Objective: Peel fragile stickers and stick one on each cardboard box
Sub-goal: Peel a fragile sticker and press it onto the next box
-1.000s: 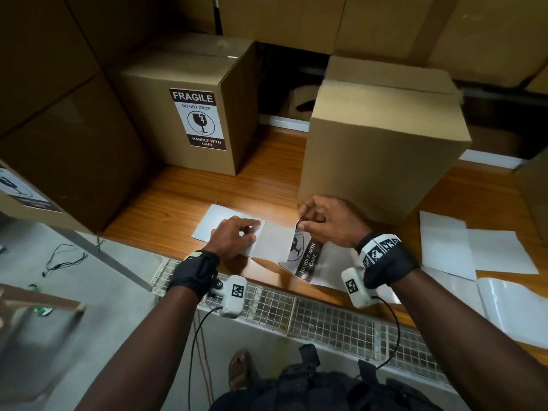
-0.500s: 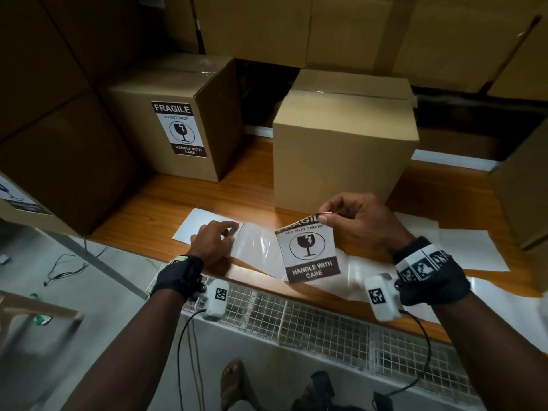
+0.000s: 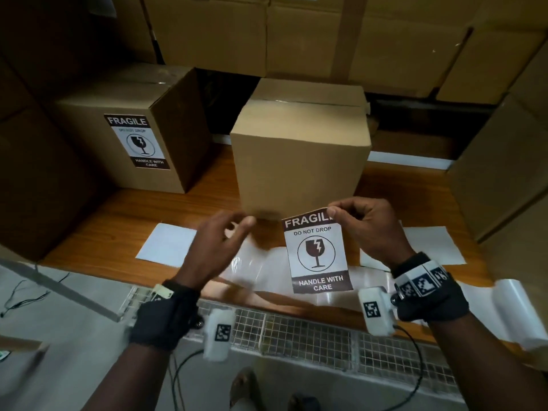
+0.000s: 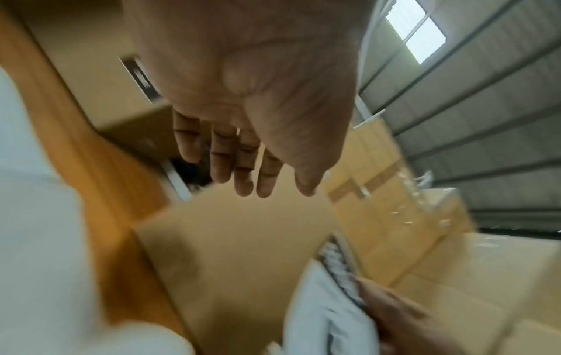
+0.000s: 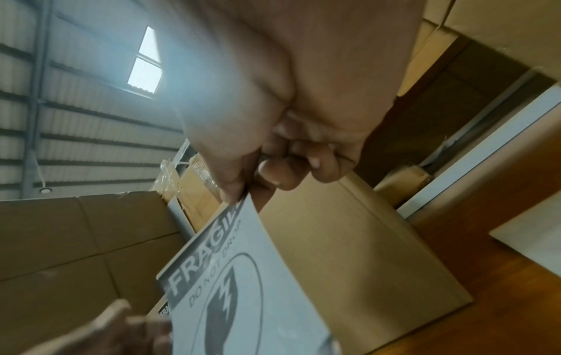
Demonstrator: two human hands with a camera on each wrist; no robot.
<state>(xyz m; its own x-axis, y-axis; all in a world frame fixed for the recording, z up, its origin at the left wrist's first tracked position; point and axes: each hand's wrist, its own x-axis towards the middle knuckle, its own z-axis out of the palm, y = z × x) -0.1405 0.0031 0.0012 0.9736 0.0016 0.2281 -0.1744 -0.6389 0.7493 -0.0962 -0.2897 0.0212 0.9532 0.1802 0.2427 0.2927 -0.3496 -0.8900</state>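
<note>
My right hand (image 3: 375, 229) holds the peeled fragile sticker (image 3: 318, 250) by its top right corner, thumb and forefinger pinched on the edge beside the word FRAGILE, the other fingers (image 5: 306, 165) curled into the palm; the right wrist view shows the same pinch from below, with the sticker (image 5: 242, 276) hanging down from it. The sticker hangs upright and clear of the wooden surface (image 3: 184, 212), printed face toward me, just in front of the lower edge of the plain cardboard box (image 3: 299, 161) standing in the middle. My left hand (image 3: 218, 247) floats in the air to the left of the sticker, blurred, holding nothing, its fingers (image 4: 230, 163) loosely stretched and slightly apart, close to the sticker's left edge but not touching it. Under both hands glossy backing sheets (image 3: 258, 268) lie flat on the surface, with white sheets (image 3: 166, 244) to the left and more to the right. A second cardboard box (image 3: 124, 120) stands further left and back, well apart from the plain one, already wearing its own fragile label (image 3: 138, 142) on the face turned toward me. More brown cartons (image 3: 296, 31) are stacked behind and at both sides
</note>
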